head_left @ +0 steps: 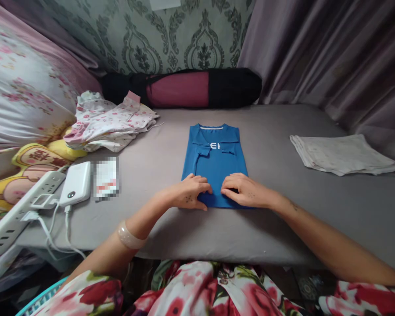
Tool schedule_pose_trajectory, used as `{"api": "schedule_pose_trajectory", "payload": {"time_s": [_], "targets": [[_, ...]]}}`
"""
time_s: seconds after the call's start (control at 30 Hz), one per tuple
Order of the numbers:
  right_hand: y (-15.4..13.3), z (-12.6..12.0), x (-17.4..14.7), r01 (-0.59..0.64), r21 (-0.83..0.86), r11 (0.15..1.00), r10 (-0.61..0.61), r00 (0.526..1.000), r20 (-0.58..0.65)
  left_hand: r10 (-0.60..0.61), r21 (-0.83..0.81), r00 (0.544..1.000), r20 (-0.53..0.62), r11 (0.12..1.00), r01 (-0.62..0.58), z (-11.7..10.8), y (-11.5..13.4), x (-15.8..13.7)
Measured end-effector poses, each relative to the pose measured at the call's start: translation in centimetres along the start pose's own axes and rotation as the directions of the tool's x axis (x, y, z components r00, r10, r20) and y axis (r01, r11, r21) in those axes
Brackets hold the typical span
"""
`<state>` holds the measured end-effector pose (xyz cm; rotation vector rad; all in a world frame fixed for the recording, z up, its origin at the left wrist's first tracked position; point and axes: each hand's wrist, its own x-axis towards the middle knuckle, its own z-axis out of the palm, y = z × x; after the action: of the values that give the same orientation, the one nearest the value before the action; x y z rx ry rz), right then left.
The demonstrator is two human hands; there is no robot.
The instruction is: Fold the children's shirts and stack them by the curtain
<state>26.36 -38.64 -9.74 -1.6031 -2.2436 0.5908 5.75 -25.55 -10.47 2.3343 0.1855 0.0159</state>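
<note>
A blue T-shirt [217, 166] lies on the grey-covered surface in front of me, folded into a neat rectangle. Its collar, edged with a white strip, faces away from me, and part of some white lettering shows below the folded-in sleeves. My left hand [189, 192] rests on the shirt's near left part, its fingers bent onto the cloth and the thumb close to the bottom edge. On the near right part, my right hand [246, 191] has its fingers and thumb curled against the fabric. The fingertips of both hands are partly hidden.
Folded pale cloth [342, 153] lies right. To the left are crumpled printed clothes [112, 120], a white power bank [75, 183], a blurred-out packet [106, 177], a power strip [36, 199] with cables and a yellow plush [23, 175]. A black and maroon long bag [181, 90] lies behind.
</note>
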Motion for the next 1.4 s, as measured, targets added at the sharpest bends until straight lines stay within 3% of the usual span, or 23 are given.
{"api": "schedule_pose_trajectory", "payload": {"time_s": [0.2, 0.4, 0.57, 0.7, 0.8, 0.9, 1.0, 1.27, 1.4], "targets": [[0.2, -0.4, -0.1, -0.035, -0.011, 0.999, 0.035, 0.999, 0.015, 0.026, 0.118, 0.999, 0.047, 0.992, -0.031, 0.3, 0.5, 0.1], [-0.5, -0.4, -0.5, -0.092, -0.039, 0.995, 0.092, 0.996, 0.015, 0.017, 0.150, 1.000, -0.005, 0.989, -0.016, 0.3, 0.4, 0.8], [-1.4, 0.0, -1.3, -0.133, -0.230, 0.964, 0.133, 0.991, -0.016, 0.032, 0.162, 0.985, -0.171, 0.987, -0.004, 0.2, 0.6, 0.9], [-1.5, 0.4, -2.1, -0.165, -0.366, 0.916, 0.154, 0.986, -0.058, 0.004, 0.254, 0.986, -0.168, 0.966, 0.040, 0.8, 1.2, 0.3], [-1.6, 0.3, -2.8, -0.219, -0.397, 0.891, 0.202, 0.976, -0.086, -0.055, 0.428, 0.993, -0.107, 0.899, 0.096, 1.4, 1.7, -0.6], [-1.4, 0.1, -3.8, -0.265, -0.368, 0.891, 0.245, 0.964, -0.102, -0.108, 0.560, 0.991, -0.073, 0.818, 0.130, 1.5, 1.9, -2.0], [-0.8, -0.1, -4.8, -0.302, -0.308, 0.902, 0.282, 0.953, -0.107, -0.149, 0.590, 0.984, -0.094, 0.788, 0.176, 1.3, 1.7, -3.6], [-0.3, -1.2, -5.3, -0.381, -0.210, 0.900, 0.374, 0.924, -0.075, -0.157, 0.413, 0.982, -0.109, 0.891, 0.189, 0.6, 1.1, -6.0], [-0.1, -2.2, -4.6, -0.458, -0.117, 0.881, 0.450, 0.889, -0.086, -0.140, 0.450, 0.975, -0.171, 0.869, 0.204, 1.3, 1.0, -5.5]]}}
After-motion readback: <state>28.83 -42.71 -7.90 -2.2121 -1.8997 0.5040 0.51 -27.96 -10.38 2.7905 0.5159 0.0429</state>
